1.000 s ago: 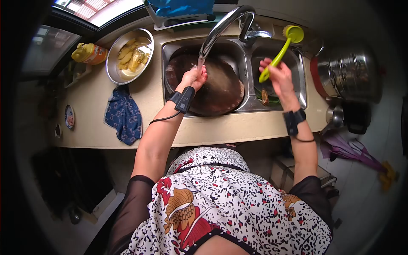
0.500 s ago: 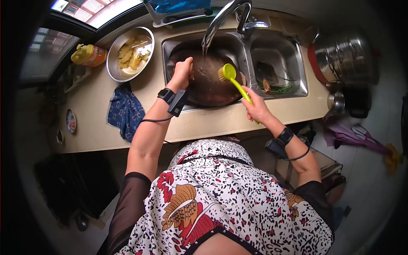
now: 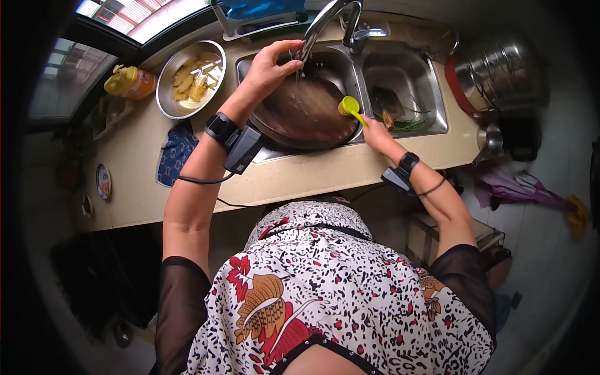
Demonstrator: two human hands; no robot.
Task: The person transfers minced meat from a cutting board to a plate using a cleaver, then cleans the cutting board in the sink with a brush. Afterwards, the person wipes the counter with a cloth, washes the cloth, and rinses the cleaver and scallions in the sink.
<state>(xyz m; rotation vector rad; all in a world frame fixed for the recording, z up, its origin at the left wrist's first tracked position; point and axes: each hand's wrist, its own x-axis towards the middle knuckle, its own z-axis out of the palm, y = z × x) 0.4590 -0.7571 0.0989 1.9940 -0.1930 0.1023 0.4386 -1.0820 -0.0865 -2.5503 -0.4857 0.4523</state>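
— Heavy, that round pan (image 3: 303, 119)?

— Probably heavy, stiff and hard to break; likely slippery too, being under running water (image 3: 297, 84). Best taken by the rim, at two opposite sides.

— And the green dish brush (image 3: 354, 109)?

— Presumably light, with a rigid handle and springier bristles. Best held by the handle, clear of the wet head.

— Grasped?

— Yes, by the handle, in the right hand (image 3: 378, 135), near the front edge of the sink (image 3: 267, 154); head over the pan's right side. Cannot tell whether touching.

— Left hand (image 3: 269, 70)?

— Up at the faucet (image 3: 317, 28), thumb and fingers parted at the spout's end; cannot tell whether gripping.

— Pan's place?

— In the sink's left basin, close to the front rim, behind the worktop's (image 3: 325, 169) front edge.

— Looks?

— Broad, dark brown-grey, wet, dully shining; brush bright lime green, with pale bristles.
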